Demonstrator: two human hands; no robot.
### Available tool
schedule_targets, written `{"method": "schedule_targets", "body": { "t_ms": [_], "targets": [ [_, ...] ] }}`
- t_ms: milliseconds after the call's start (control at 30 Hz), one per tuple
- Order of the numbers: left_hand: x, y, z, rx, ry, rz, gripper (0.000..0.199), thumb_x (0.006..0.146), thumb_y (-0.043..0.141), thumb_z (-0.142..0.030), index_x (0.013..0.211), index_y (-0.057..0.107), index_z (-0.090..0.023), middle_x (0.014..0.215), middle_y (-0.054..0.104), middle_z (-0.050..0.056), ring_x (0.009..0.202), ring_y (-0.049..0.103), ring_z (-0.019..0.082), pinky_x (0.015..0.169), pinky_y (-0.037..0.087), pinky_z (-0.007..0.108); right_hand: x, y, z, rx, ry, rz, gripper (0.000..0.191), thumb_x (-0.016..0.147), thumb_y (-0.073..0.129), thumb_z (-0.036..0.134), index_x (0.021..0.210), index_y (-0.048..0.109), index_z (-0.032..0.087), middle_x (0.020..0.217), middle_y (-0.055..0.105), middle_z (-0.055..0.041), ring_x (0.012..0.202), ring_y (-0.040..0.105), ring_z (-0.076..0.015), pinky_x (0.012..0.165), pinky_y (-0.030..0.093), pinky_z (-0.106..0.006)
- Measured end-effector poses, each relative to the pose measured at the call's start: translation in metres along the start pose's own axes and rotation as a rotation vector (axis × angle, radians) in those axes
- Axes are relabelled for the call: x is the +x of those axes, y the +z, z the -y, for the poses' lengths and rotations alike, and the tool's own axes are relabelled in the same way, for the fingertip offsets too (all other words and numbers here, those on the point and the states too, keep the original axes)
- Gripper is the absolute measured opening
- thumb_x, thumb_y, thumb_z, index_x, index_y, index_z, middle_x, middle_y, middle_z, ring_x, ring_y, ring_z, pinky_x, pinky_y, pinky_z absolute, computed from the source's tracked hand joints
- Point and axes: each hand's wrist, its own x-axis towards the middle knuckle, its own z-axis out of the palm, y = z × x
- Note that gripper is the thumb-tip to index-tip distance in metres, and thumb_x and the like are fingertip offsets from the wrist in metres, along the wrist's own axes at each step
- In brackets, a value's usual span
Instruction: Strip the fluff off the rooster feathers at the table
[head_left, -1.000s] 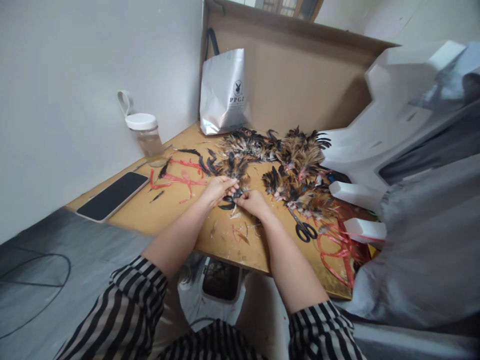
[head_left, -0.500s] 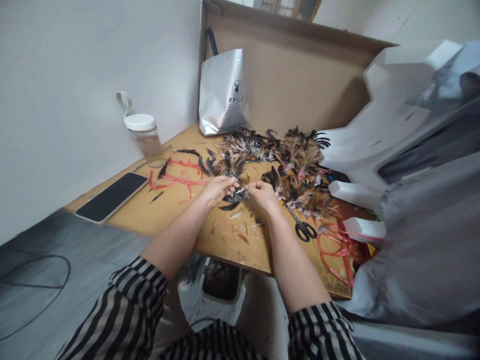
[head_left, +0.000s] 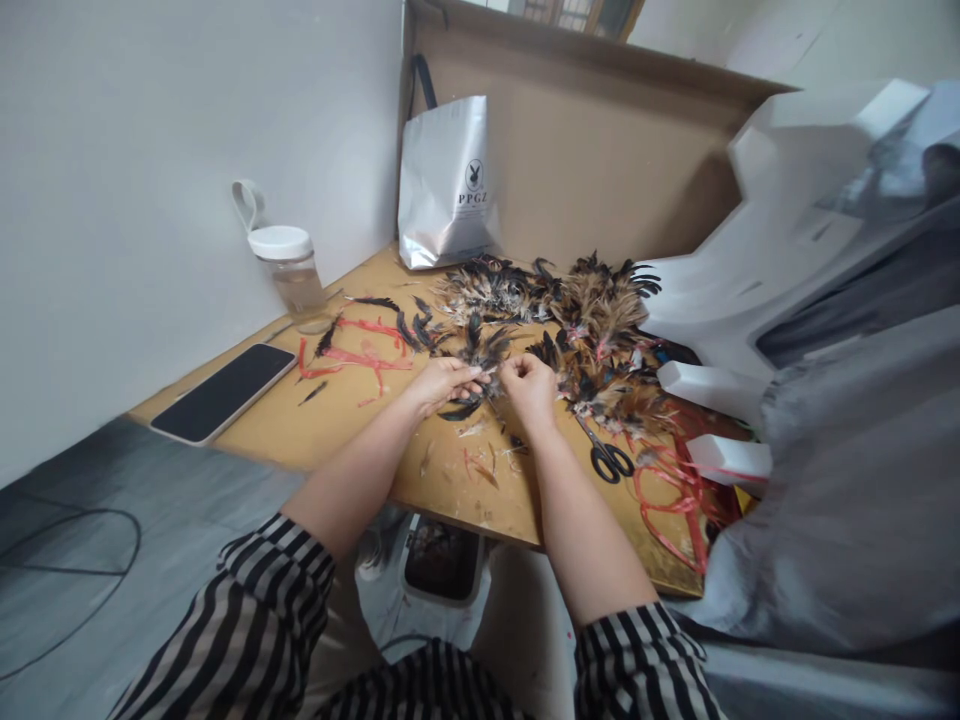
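Observation:
Over the middle of the table, my left hand (head_left: 448, 385) is closed on a small bunch of dark feathers (head_left: 481, 343), whose tips fan out beyond the fingers. Just to its right, my right hand (head_left: 531, 388) is closed in a pinch, thumb against forefinger. Whatever lies between those fingertips is too small to make out. Loose black feathers (head_left: 459, 411) lie on the table under my left hand. A larger pile of brown and black feathers (head_left: 615, 385) sits to the right of my right hand, with black-handled scissors (head_left: 611, 462) in front of it.
More feather bundles (head_left: 499, 288) lie along the back of the table (head_left: 442, 490). A lidded jar (head_left: 296, 280), a phone (head_left: 225, 393) and red plastic strips (head_left: 364, 358) are at left. A silver bag (head_left: 446, 190) stands behind. Red strips (head_left: 675, 500) and white foam (head_left: 727, 457) are at right.
My right hand has lifted slightly away from my left, its wrist now more upright. My left hand has shifted a little to the right with the dark feathers still in it.

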Motion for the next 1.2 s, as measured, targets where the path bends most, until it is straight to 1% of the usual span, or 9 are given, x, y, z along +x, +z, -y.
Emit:
{"method": "schedule_targets", "body": {
  "t_ms": [133,267,367,467,567,633,900,1033,1200],
  "targets": [
    [0.0,0.0,-0.001,0.007,-0.013,-0.003,0.02,0.067,0.064,-0.024,0.072,0.065,-0.005,0.065,0.063,0.009,0.048,0.053,0.004,0.045,0.041,0.012,0.0,0.001,0.002,0.051,0.013,-0.001,0.018,0.066,0.048,0.029,0.059,0.055,0.015,0.053,0.05,0.002,0.05,0.041,-0.0091,0.051,0.031,-0.02],
    [0.0,-0.001,-0.003,-0.07,0.021,-0.032,0.015,0.068,0.063,-0.02,0.07,0.064,-0.005,0.063,0.063,0.007,0.048,0.052,0.004,0.045,0.041,0.011,0.002,0.004,0.0,0.29,0.111,0.062,0.027,0.067,0.052,0.039,0.057,0.052,0.015,0.05,0.045,0.0035,0.047,0.035,-0.0076,0.047,0.029,-0.02],
    [0.001,-0.001,-0.004,-0.138,0.049,-0.066,0.013,0.069,0.062,-0.019,0.07,0.064,-0.005,0.067,0.063,0.008,0.048,0.051,0.003,0.045,0.041,0.01,0.001,0.009,-0.001,0.488,0.263,0.152,0.033,0.064,0.057,0.046,0.053,0.05,0.015,0.044,0.04,0.0054,0.042,0.029,-0.0059,0.043,0.024,-0.02],
    [0.002,-0.003,-0.005,-0.19,0.062,-0.049,0.013,0.069,0.062,-0.018,0.071,0.065,-0.005,0.067,0.063,0.007,0.048,0.051,0.002,0.045,0.041,0.01,-0.002,0.014,0.0,0.7,0.402,0.297,0.03,0.059,0.063,0.045,0.062,0.055,0.015,0.042,0.039,0.007,0.037,0.025,-0.0042,0.038,0.019,-0.02],
    [0.002,-0.004,-0.003,-0.224,0.058,0.002,0.012,0.068,0.063,-0.017,0.071,0.065,-0.005,0.064,0.063,0.006,0.048,0.051,0.002,0.045,0.041,0.009,-0.003,0.017,0.003,0.89,0.463,0.408,0.03,0.057,0.066,0.041,0.073,0.058,0.016,0.048,0.045,0.0064,0.036,0.026,-0.0029,0.036,0.015,-0.018],
    [0.002,-0.004,-0.003,-0.228,0.047,0.03,0.011,0.068,0.063,-0.016,0.071,0.065,-0.005,0.062,0.062,0.006,0.047,0.051,0.002,0.045,0.041,0.009,-0.003,0.018,0.004,0.954,0.472,0.404,0.03,0.055,0.068,0.038,0.074,0.057,0.017,0.051,0.049,0.0053,0.037,0.029,-0.0026,0.036,0.017,-0.017],
    [0.0,-0.001,-0.004,-0.165,0.025,-0.003,0.013,0.068,0.063,-0.017,0.073,0.064,-0.006,0.067,0.064,0.007,0.048,0.053,0.003,0.044,0.041,0.01,-0.004,0.018,0.008,0.83,0.396,0.248,0.027,0.058,0.064,0.039,0.062,0.05,0.017,0.04,0.039,0.0079,0.035,0.027,-0.0042,0.037,0.02,-0.019],
    [-0.002,0.002,-0.005,-0.096,-0.005,-0.047,0.016,0.067,0.064,-0.02,0.073,0.063,-0.005,0.07,0.064,0.009,0.05,0.054,0.005,0.043,0.041,0.012,-0.003,0.019,0.007,0.684,0.311,0.181,0.026,0.06,0.06,0.041,0.064,0.052,0.016,0.049,0.047,0.005,0.042,0.036,-0.006,0.043,0.028,-0.019],
    [0.0,0.001,-0.002,-0.053,0.007,-0.024,0.018,0.066,0.065,-0.023,0.071,0.063,-0.006,0.065,0.063,0.007,0.048,0.052,0.004,0.043,0.039,0.013,-0.003,0.022,0.003,0.615,0.199,0.136,0.025,0.062,0.059,0.038,0.067,0.056,0.014,0.063,0.055,0.0011,0.055,0.045,-0.0083,0.055,0.036,-0.02]
  ]
}}
